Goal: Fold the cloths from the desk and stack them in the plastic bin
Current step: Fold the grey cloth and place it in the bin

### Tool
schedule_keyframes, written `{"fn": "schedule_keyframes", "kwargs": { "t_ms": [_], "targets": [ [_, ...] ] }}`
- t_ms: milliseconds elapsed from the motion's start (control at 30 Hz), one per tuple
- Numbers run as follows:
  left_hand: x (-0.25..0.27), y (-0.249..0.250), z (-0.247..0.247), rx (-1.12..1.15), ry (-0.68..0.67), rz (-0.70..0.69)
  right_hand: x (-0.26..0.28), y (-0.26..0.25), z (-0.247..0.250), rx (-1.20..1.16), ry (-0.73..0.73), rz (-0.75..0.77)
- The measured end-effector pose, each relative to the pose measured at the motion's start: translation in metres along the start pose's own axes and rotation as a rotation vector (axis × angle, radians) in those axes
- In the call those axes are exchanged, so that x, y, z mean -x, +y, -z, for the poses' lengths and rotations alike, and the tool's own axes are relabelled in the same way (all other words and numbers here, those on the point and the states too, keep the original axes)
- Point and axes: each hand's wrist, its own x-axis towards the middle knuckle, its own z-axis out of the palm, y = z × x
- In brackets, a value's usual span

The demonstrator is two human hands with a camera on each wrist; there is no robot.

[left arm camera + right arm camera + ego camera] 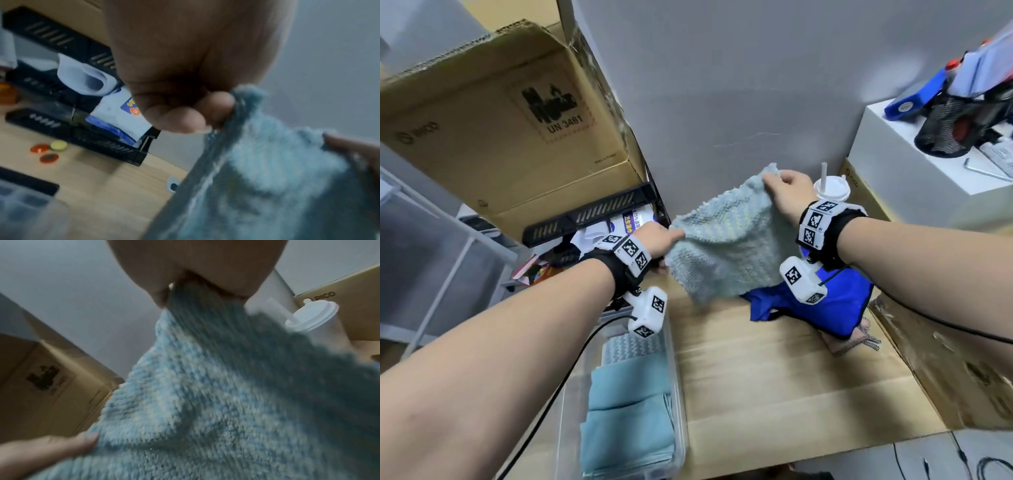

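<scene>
A fluffy light-blue cloth hangs in the air above the wooden desk, stretched between both hands. My left hand pinches its left corner. My right hand pinches the upper right corner. A bright blue cloth lies crumpled on the desk under my right wrist, with a pinkish cloth peeking out below it. The clear plastic bin at the lower left holds folded teal cloths.
A large cardboard box sits on a black rack at the left. A lidded cup with a straw stands behind my right hand. A white box with tools and brown boxes line the right. Small round chips lie on the desk.
</scene>
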Motion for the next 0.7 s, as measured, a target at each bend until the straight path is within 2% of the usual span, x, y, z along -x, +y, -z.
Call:
{"fn": "schedule_keyframes", "kwargs": {
  "t_ms": [100, 233, 467, 700],
  "targets": [
    [0.004, 0.013, -0.005, 0.293, -0.126, 0.074, 0.012, 0.007, -0.017, 0.051, -0.221, -0.026],
    [0.01, 0.033, -0.018, 0.481, -0.073, 0.103, 0.039, 0.006, -0.041, -0.073, -0.436, -0.058],
    [0.016, 0.04, -0.026, 0.656, 0.008, 0.231, 0.056, 0.005, -0.051, -0.034, -0.508, 0.017],
    [0.022, 0.038, -0.022, 0.745, 0.007, 0.249, 0.061, 0.004, -0.049, 0.049, -0.61, 0.114]
  ]
}}
